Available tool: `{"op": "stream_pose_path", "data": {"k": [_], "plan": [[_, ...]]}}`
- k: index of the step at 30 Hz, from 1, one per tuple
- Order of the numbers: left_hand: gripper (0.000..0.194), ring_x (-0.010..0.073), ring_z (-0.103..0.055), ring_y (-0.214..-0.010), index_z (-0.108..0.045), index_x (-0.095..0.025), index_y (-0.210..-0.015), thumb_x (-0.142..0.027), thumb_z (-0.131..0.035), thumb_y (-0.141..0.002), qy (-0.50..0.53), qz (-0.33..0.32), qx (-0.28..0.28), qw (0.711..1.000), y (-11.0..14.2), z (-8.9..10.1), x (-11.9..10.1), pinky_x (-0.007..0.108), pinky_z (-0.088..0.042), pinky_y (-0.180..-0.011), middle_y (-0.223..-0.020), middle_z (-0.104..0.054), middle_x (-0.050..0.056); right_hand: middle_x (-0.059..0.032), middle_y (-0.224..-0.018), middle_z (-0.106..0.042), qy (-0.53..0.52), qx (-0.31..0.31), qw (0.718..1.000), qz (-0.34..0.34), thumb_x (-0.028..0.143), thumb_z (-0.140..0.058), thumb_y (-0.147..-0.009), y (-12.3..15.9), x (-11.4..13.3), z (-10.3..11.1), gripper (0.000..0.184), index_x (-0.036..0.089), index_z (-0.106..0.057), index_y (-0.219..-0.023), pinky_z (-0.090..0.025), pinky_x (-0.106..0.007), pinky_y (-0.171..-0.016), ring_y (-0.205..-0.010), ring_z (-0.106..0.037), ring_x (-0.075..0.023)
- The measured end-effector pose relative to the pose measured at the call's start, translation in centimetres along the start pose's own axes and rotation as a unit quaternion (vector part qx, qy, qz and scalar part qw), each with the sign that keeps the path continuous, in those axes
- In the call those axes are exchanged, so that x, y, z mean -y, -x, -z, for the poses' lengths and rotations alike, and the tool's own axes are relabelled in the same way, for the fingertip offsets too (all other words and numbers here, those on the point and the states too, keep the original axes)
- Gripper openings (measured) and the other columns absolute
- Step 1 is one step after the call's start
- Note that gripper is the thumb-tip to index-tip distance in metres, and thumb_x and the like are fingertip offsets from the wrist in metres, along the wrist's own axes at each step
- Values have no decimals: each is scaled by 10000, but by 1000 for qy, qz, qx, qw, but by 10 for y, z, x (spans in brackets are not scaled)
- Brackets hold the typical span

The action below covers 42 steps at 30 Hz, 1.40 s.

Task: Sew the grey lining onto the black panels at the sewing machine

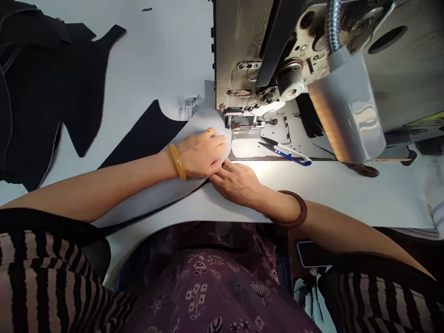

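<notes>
A light grey fabric piece (pixel 149 196) with a dark edge lies on the white table, its upper end by the sewing machine's presser foot (pixel 229 122). My left hand (pixel 203 153) rests on top of this fabric, fingers lying along it, just left of the foot. Close beside it, my right hand (pixel 237 182) has its fingers closed on the fabric's near edge. The two hands touch or nearly touch at the thumb and fingertips. Part of the fabric edge is hidden under them. Blue-handled thread snips (pixel 286 152) lie right of the needle area.
The sewing machine head (pixel 243 41) overhangs the work, with a grey lamp (pixel 350 106) at its right. Black fabric pieces (pixel 76 83) are piled at the left, and another black piece (pixel 145 129) lies beside the grey one. A phone (pixel 314 254) sits below the table edge.
</notes>
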State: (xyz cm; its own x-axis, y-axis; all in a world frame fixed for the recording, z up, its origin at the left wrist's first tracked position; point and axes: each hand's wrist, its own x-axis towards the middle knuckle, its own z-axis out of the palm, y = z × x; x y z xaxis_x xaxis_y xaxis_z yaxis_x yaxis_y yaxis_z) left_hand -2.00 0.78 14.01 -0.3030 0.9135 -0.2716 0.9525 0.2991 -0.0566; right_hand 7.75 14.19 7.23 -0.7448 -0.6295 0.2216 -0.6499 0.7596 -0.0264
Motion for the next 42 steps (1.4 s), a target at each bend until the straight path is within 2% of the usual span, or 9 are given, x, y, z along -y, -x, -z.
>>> {"op": "stream_pose_path", "data": {"k": [5,11,15,22,28,32,36,39,42], "plan": [[430,320,-456,-1167,-556,-53,-1164,-326,-348,-906,21,39,-3,999,-1,5,2,409,-416,-964,-1267,-501,184,-92,-925,-618,-13,-3,1000,4,137,-413,-905,-1,-4,1,258,168,-645,-1015,-336,-325,-637,-907,-493,-253],[483,335,-429,-1219,-536,-119,-1187,-279,-521,-731,28,25,51,998,24,13,-15,399,-469,-883,-1288,-511,152,-106,-1090,-617,-52,3,998,44,95,-435,-872,4,1,2,350,154,-592,-1179,-390,-343,-675,-972,-496,-261],[498,343,-392,-1262,-505,-101,-1222,-202,-508,-734,23,39,47,998,29,8,-22,397,-470,-858,-1349,-472,160,-114,-1147,-608,-51,-8,998,45,94,-427,-872,5,-1,1,404,143,-544,-1255,-409,-360,-680,-972,-506,-266],[450,359,-431,-1208,-490,-105,-1240,-147,-476,-792,26,87,61,994,15,3,-17,374,-471,-705,-1355,-455,165,-104,-1131,-606,-52,-14,998,43,103,-411,-876,4,-12,-1,385,131,-558,-1230,-416,-390,-784,-1041,-495,-273],[403,334,-490,-1082,-487,-77,-1206,-153,-430,-814,2,102,64,993,-1,10,-11,373,-461,-668,-1260,-490,170,-109,-1131,-599,-63,-17,998,24,104,-415,-878,3,-27,-2,351,136,-577,-1188,-397,-387,-828,-1140,-454,-299],[492,312,-556,-949,-473,-132,-1250,-231,-513,-770,-7,101,94,990,5,17,-11,360,-454,-633,-1205,-505,157,-133,-1256,-555,-59,-15,997,45,124,-400,-899,4,-17,1,400,132,-531,-1277,-412,-452,-880,-1133,-468,-301],[589,255,-592,-713,-416,-213,-1330,-266,-517,-752,30,113,165,979,16,23,-10,334,-424,-565,-947,-590,97,-141,-1294,-539,-58,-12,996,68,127,-394,-909,8,-5,3,412,119,-518,-1301,-440,-465,-892,-1131,-491,-295],[522,235,-593,-695,-465,-221,-1263,-267,-511,-745,58,109,175,977,15,24,-9,309,-425,-574,-832,-609,63,-153,-1293,-540,-62,-10,996,66,126,-419,-898,9,-3,2,421,112,-519,-1307,-453,-473,-893,-1117,-508,-291],[491,232,-596,-696,-478,-219,-1232,-257,-515,-744,59,116,178,975,10,26,-10,301,-419,-568,-829,-624,63,-162,-1316,-526,-59,-8,997,57,132,-419,-903,9,-6,1,425,114,-516,-1317,-460,-485,-894,-1145,-500,-300]]}}
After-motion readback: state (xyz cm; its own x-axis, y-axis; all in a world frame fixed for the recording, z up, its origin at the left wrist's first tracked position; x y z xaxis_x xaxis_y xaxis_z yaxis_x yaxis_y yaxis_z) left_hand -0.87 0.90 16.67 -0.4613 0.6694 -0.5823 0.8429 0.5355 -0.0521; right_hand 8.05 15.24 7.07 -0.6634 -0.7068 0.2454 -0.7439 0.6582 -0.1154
